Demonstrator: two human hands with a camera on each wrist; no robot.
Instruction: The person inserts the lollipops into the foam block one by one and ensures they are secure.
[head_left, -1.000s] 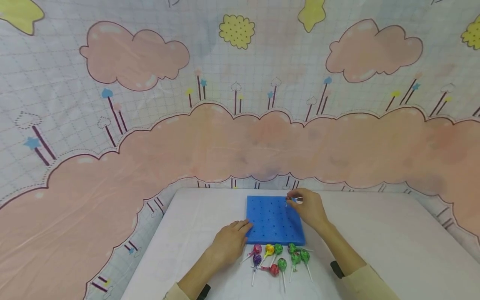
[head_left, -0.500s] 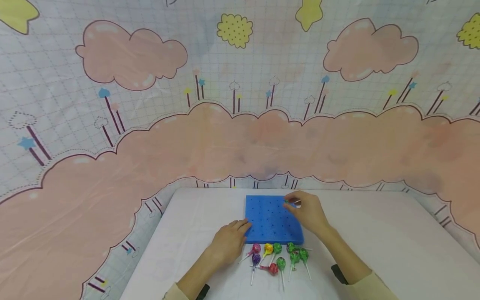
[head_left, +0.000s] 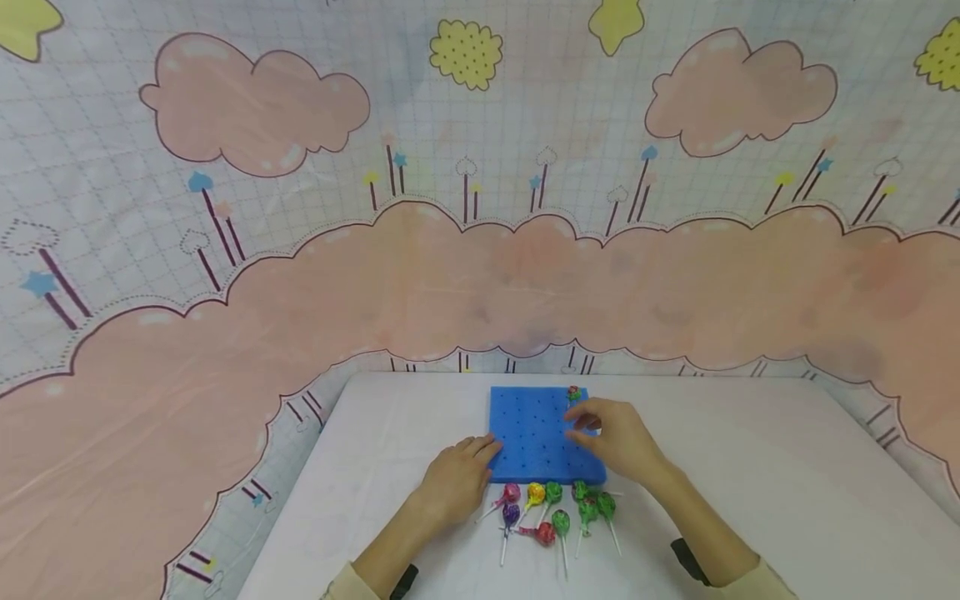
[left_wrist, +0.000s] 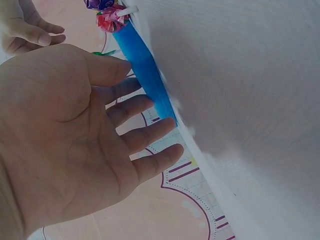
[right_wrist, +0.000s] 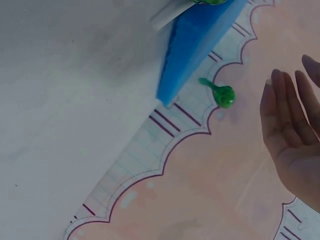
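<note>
A blue foam board point(head_left: 534, 429) dotted with small holes lies on the white table. One lollipop point(head_left: 573, 392) with a green wrapper stands upright at its far right corner; the right wrist view shows this green lollipop point(right_wrist: 224, 96) above the board's end. My right hand point(head_left: 624, 439) is held over the board's right side, nearer me than that lollipop, its fingers apart with nothing between them. At the board's left edge, my left hand point(head_left: 456, 482) rests its fingertips; its fingers point(left_wrist: 145, 137) are spread loosely along the blue side in the left wrist view.
In front of the board lie several wrapped lollipops: a pink lollipop point(head_left: 512, 493), a yellow lollipop point(head_left: 536, 493), a purple lollipop point(head_left: 511, 515), a red lollipop point(head_left: 545, 533) and several green lollipops point(head_left: 560, 523). A patterned cloth point(head_left: 480, 283) hangs behind the table point(head_left: 750, 467).
My right hand has let go of the lollipop, which now stands in the board's far right corner, and has drawn back toward me. The left hand has stayed at the board's edge.
</note>
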